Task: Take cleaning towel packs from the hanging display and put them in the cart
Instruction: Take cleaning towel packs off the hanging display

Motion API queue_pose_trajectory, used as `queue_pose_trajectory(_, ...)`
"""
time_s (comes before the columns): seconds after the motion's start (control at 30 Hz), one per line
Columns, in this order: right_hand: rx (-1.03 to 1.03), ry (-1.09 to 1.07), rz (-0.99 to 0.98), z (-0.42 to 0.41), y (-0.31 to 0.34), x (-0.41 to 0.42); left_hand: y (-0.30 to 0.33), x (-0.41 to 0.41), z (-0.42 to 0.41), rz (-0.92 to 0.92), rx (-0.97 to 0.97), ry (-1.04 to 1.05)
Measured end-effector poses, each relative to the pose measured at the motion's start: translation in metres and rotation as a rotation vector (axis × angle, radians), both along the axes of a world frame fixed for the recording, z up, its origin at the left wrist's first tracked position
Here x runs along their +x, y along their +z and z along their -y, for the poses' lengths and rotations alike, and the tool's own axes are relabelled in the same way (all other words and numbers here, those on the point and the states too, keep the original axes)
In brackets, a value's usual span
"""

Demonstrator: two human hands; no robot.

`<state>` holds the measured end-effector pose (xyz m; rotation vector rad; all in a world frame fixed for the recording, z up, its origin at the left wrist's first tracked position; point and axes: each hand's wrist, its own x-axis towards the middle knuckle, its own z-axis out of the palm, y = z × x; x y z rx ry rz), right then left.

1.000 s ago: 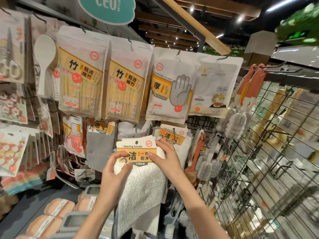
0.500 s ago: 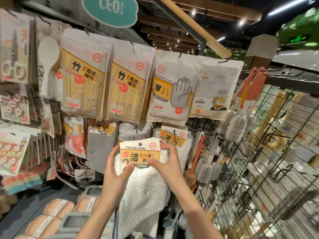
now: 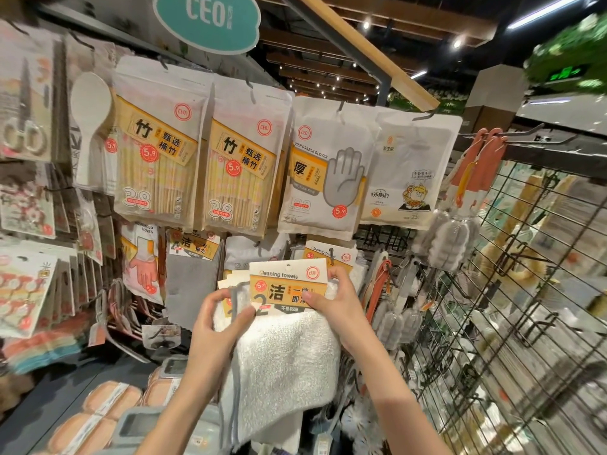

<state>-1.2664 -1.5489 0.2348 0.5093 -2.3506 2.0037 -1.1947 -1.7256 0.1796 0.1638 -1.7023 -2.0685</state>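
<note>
Head view, lower middle of the frame: both hands grip a white cleaning towel pack at its yellow header card, the left hand pinching the card's left edge along with more cards fanned behind it, the right hand curled round the right edge. Just behind, another towel pack hangs on the display. Above hang two bags of bamboo sticks, a disposable gloves bag, and a wire grid at right.
</note>
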Motion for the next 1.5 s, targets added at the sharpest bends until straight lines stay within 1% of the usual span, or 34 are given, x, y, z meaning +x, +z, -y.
queue_pose_trajectory(0.2,-0.071,-0.093,-0.059,-0.005,-0.004,-0.008,0.000,-0.002,-0.001,-0.046,-0.015,0.032)
queue_pose_trajectory(0.33,-0.105,-0.221,-0.093,-0.007,-0.008,-0.009,0.001,-0.001,0.001,-0.073,-0.008,0.044)
queue_pose_trajectory(0.43,-0.146,-0.308,-0.047,-0.014,-0.014,-0.013,0.001,-0.004,0.004,-0.086,0.020,0.064)
queue_pose_trajectory(0.6,-0.151,-0.375,-0.023,-0.020,-0.019,-0.022,0.000,-0.011,0.003,-0.096,0.024,0.078)
queue_pose_trajectory(0.87,-0.114,-0.445,-0.112,-0.028,-0.025,-0.042,-0.002,-0.015,0.004,-0.098,0.008,0.112)
queue_pose_trajectory(1.37,-0.080,-0.550,-0.110,-0.023,-0.038,-0.079,-0.003,-0.018,0.017,-0.077,-0.047,0.191)
queue_pose_trajectory(1.5,-0.016,-0.588,-0.100,-0.023,-0.040,-0.096,0.000,-0.017,0.018,-0.081,-0.047,0.198)
